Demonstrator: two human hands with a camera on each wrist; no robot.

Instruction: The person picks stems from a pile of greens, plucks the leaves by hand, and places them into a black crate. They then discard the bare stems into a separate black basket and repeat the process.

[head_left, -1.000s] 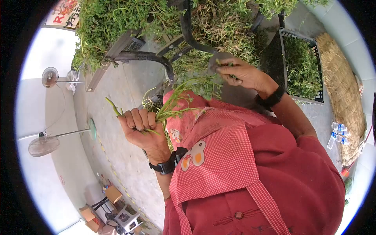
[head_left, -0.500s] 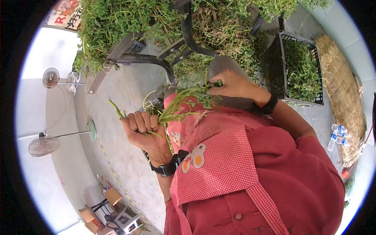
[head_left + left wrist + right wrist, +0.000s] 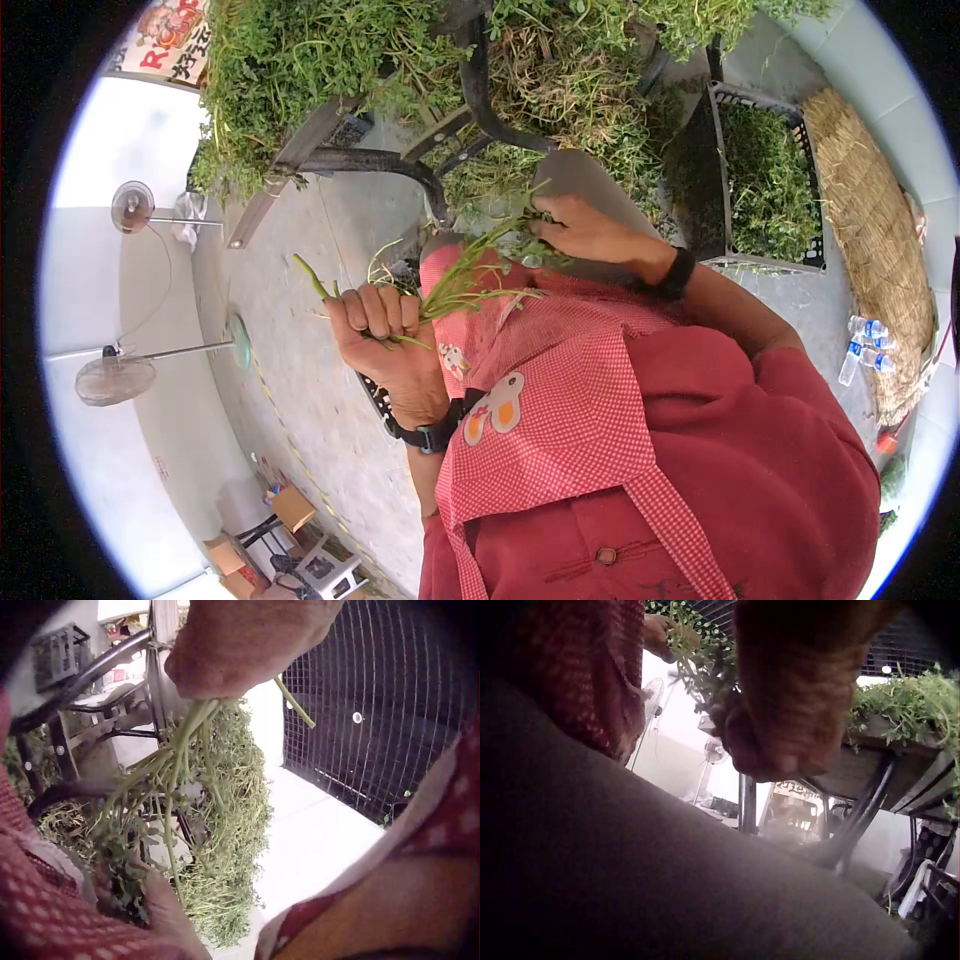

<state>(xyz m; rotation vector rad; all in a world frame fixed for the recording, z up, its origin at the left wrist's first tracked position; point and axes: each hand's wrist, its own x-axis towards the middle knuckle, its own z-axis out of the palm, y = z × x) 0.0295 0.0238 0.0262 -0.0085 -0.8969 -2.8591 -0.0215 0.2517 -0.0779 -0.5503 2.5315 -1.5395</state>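
Note:
My left hand (image 3: 385, 345) grips a bunch of leafy green stems (image 3: 465, 285) in front of the red checked apron (image 3: 560, 400). The cut ends poke out past the thumb side, while the leafy tops trail toward my right hand (image 3: 595, 232). That hand has its fingers curled at those tops and pinches some of the greenery. From the left wrist view, the stems (image 3: 184, 742) hang below the left fist, with the right fingers among the leaves lower down. In the right wrist view the back of the right hand (image 3: 791, 705) hides its fingertips.
Greens (image 3: 320, 70) are heaped on a table with curved black metal legs (image 3: 380, 160). More cut plants (image 3: 570, 90) lie beneath. At the right stand a plastic crate (image 3: 718, 150) of greens, a rolled straw mat (image 3: 865, 230) and water bottles (image 3: 868, 345). Fans (image 3: 115, 380) stand left.
My right hand has come down and left from above the bunch to its leafy tops, turning palm-down. The left hand, still holding the stems, has shifted slightly right.

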